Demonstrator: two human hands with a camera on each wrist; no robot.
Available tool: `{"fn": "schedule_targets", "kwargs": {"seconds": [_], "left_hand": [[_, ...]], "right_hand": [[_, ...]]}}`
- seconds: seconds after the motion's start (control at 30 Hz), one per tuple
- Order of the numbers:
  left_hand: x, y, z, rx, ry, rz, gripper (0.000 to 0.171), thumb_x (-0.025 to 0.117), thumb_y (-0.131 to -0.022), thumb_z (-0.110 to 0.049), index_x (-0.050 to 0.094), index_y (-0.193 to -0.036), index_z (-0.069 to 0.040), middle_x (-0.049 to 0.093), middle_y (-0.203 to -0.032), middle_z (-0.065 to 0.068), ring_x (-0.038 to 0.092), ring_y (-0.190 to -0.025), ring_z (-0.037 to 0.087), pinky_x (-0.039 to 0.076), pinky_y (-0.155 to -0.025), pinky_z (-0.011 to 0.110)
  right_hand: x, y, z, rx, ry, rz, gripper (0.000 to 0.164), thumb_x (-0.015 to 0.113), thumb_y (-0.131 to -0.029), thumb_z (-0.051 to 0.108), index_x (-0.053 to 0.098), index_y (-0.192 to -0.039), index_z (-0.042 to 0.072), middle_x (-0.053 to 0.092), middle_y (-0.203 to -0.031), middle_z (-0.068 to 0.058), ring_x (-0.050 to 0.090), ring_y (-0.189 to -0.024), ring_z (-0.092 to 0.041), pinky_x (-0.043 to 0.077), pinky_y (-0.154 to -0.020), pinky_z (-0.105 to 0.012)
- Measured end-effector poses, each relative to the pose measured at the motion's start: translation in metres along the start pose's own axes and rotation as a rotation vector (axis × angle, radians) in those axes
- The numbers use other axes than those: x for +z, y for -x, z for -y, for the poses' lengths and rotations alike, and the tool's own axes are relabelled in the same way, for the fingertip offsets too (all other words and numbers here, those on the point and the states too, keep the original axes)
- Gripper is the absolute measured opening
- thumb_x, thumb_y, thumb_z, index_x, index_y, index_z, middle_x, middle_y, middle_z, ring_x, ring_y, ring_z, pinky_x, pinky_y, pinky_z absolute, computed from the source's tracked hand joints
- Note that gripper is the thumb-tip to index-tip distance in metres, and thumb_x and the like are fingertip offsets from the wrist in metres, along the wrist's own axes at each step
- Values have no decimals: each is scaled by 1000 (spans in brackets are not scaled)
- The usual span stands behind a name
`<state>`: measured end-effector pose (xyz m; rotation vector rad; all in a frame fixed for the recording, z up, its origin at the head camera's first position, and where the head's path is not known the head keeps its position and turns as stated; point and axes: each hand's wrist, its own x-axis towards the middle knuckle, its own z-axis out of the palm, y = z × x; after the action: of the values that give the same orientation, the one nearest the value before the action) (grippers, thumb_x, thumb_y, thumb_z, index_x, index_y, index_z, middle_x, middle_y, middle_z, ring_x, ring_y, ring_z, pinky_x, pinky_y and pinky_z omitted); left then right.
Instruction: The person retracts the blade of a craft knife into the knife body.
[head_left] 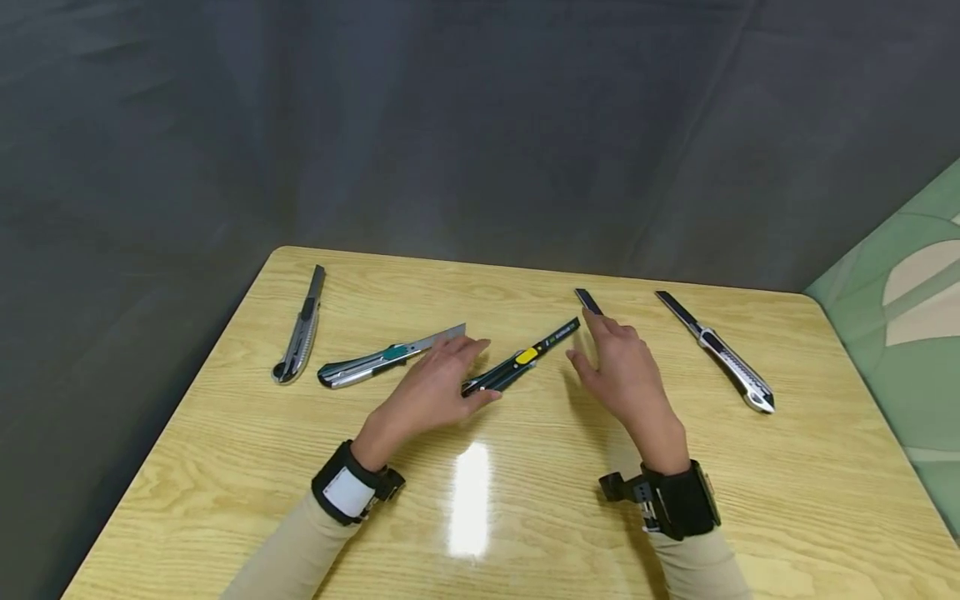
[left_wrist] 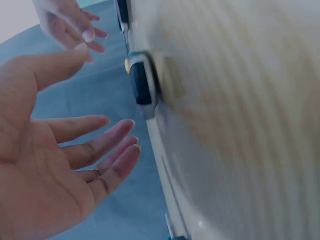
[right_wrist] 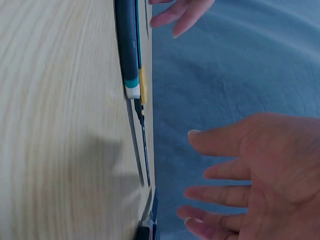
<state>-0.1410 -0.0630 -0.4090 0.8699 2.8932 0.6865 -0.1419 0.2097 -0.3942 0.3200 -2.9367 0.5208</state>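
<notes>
In the head view, the right hand hides one cutter (mostly).

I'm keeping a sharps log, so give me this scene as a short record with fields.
surface: wood-grain table
knife count: five
far left: silver-grey knife
second: green-slider knife, blade partly behind left hand
middle: yellow-slider knife, handle partly behind left hand
fourth: partly hidden knife, mostly behind right hand
far right: black-and-silver knife
left hand: fingers extended, holding nothing
right hand: fingers extended, holding nothing
backdrop: dark cloth
</notes>
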Motion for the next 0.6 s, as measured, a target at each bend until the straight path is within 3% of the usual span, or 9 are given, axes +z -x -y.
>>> {"fn": "schedule_targets", "kwargs": {"seconds": [0.17, 0.3, 0.47, 0.6], "left_hand": [[9, -2, -2, -10, 21, 58, 58, 64, -85, -47, 55, -129, -9, 55, -122, 6, 47, -109, 21, 50, -88, 41], [13, -4, -3, 1, 12, 85, 51, 65, -85, -41, 58, -123, -7, 54, -111, 4, 45, -92, 16, 48, -74, 34], [14, -6, -5, -31, -19, 104, 52, 72, -81, -36, 57, -122, -6, 53, -106, 5, 44, -90, 18, 49, -74, 35], [13, -8, -4, -67, 14, 130, 50, 75, -78, -32, 58, -117, -5, 53, -102, 6, 45, -88, 19, 48, -76, 35]], "right_hand": [[1, 0, 6, 28, -15, 55, 64, 61, -90, 30, 36, -142, 0, 58, -125, -25, 52, -107, -45, 49, -84, -61], [1, 0, 7, 55, -30, 96, 66, 61, -91, 30, 34, -143, 0, 63, -119, -23, 56, -103, -41, 51, -81, -59], [-3, 2, 3, 85, -24, 94, 58, 60, -91, 28, 42, -138, 0, 63, -117, -23, 56, -101, -41, 53, -76, -57], [-6, 4, -1, 112, -32, 96, 50, 59, -91, 28, 49, -133, 1, 63, -116, -23, 60, -92, -37, 55, -65, -52]]}}
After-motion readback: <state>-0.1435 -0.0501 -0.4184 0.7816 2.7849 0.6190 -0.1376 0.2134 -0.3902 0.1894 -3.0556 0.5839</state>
